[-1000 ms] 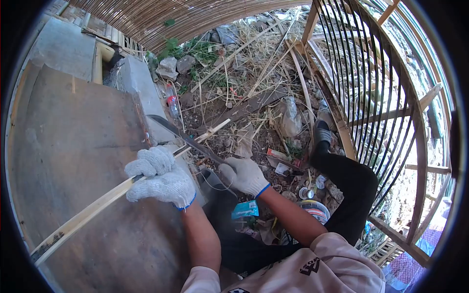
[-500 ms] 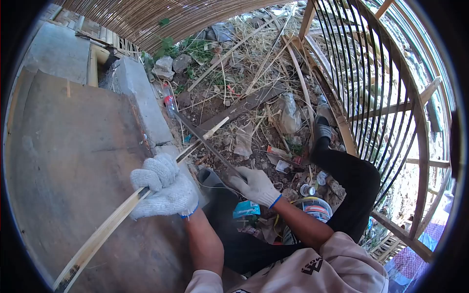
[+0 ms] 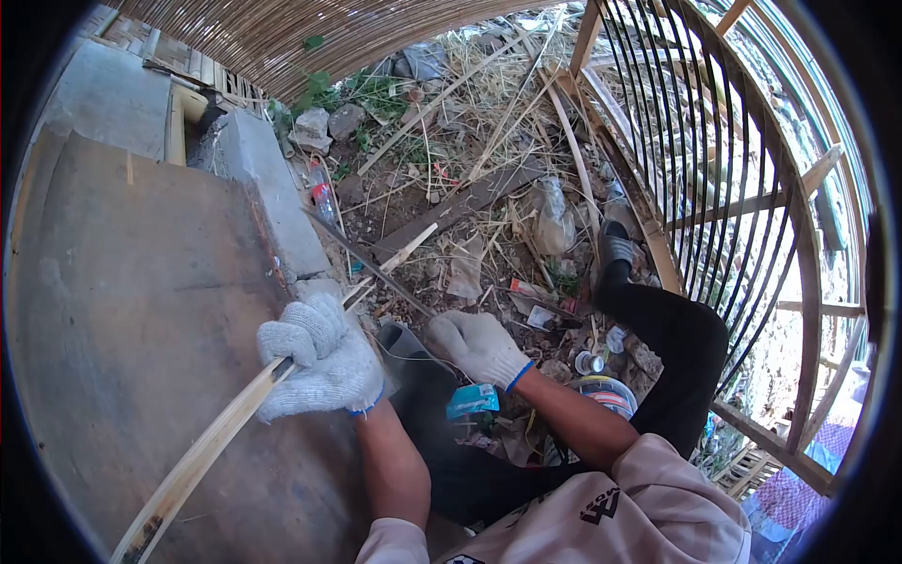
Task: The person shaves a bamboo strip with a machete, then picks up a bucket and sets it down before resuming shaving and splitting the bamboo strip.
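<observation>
My left hand (image 3: 318, 362), in a white knit glove, is closed around a long pale bamboo strip (image 3: 202, 444). The strip's near part curves down to the lower left, and its far end sticks out past my fist. In the other white glove, my right hand (image 3: 477, 348) is closed on a long knife (image 3: 362, 258), whose handle is hidden in the fist. Its narrow dark blade points to the upper left and crosses the strip's far end in this view. A thin strand curves below the right glove.
A brown board (image 3: 141, 254) lies at left beside a concrete block (image 3: 268, 179). Straw, stones, a red-labelled bottle (image 3: 322, 197) and wrappers litter the dirt. A bucket (image 3: 606, 390) stands by my right forearm. At right rises a slatted frame (image 3: 808, 273).
My right hand has shifted slightly to the upper left, and the knife's blade with it. My left hand and the bamboo strip stay nearly where they were.
</observation>
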`<move>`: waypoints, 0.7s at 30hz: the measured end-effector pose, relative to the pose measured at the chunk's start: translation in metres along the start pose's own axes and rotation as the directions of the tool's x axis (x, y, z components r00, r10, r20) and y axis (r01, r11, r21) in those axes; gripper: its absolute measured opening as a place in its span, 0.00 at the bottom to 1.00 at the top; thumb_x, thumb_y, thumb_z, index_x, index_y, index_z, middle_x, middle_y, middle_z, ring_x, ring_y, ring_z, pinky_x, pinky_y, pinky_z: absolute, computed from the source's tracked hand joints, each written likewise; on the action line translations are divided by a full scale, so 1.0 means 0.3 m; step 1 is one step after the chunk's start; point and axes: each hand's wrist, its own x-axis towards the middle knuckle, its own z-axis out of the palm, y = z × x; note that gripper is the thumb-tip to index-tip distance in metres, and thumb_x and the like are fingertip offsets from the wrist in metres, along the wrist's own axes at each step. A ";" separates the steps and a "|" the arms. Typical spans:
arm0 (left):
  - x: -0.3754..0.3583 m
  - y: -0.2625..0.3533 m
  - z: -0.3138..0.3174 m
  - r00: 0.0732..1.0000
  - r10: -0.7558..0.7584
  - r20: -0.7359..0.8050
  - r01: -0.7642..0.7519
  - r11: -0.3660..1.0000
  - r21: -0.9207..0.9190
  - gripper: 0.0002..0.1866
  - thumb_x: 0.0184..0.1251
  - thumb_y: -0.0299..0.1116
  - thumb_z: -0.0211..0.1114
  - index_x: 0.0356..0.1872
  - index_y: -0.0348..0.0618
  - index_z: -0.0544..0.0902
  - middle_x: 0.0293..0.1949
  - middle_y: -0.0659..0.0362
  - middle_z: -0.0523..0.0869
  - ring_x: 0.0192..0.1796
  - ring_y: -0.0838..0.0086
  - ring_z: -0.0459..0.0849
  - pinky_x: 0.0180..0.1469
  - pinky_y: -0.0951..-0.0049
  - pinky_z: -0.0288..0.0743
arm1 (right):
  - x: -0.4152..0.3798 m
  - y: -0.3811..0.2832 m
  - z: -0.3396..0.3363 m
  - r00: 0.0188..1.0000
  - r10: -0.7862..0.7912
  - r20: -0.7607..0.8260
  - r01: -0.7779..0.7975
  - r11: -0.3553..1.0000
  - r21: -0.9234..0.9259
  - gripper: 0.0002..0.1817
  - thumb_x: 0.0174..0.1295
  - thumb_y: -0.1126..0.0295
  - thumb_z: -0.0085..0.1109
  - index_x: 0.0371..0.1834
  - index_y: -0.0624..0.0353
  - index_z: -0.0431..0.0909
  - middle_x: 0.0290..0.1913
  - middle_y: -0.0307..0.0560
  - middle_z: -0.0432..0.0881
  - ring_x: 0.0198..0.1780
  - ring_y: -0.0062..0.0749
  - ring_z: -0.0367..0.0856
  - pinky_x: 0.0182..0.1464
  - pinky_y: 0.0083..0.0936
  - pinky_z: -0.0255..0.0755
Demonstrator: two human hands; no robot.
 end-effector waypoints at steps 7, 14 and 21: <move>0.024 -0.013 -0.012 0.998 0.035 -0.058 -0.034 0.999 0.024 0.40 0.66 0.83 0.42 0.22 0.53 0.59 0.17 0.68 0.56 0.19 0.80 0.50 0.23 0.72 0.43 | 0.090 0.128 0.012 0.998 0.056 -0.037 -0.061 0.990 -0.124 0.25 0.76 0.48 0.48 0.44 0.60 0.83 0.34 0.66 0.85 0.41 0.65 0.84 0.47 0.55 0.75; 0.051 -0.003 -0.048 0.998 -0.022 -0.057 0.017 0.997 -0.074 0.40 0.67 0.83 0.37 0.22 0.53 0.61 0.17 0.67 0.55 0.19 0.79 0.52 0.25 0.72 0.46 | 0.134 0.240 0.058 0.990 -0.078 -0.116 0.042 0.958 -0.283 0.27 0.78 0.47 0.44 0.45 0.63 0.82 0.35 0.68 0.85 0.44 0.67 0.84 0.47 0.55 0.76; 0.077 0.009 -0.063 0.988 0.001 -0.155 0.001 1.000 0.015 0.39 0.66 0.82 0.44 0.20 0.53 0.58 0.16 0.68 0.54 0.18 0.79 0.50 0.21 0.73 0.43 | -0.062 0.032 -0.020 0.999 0.037 -0.016 -0.037 0.999 -0.012 0.27 0.78 0.48 0.43 0.46 0.61 0.84 0.35 0.66 0.85 0.42 0.64 0.85 0.46 0.52 0.76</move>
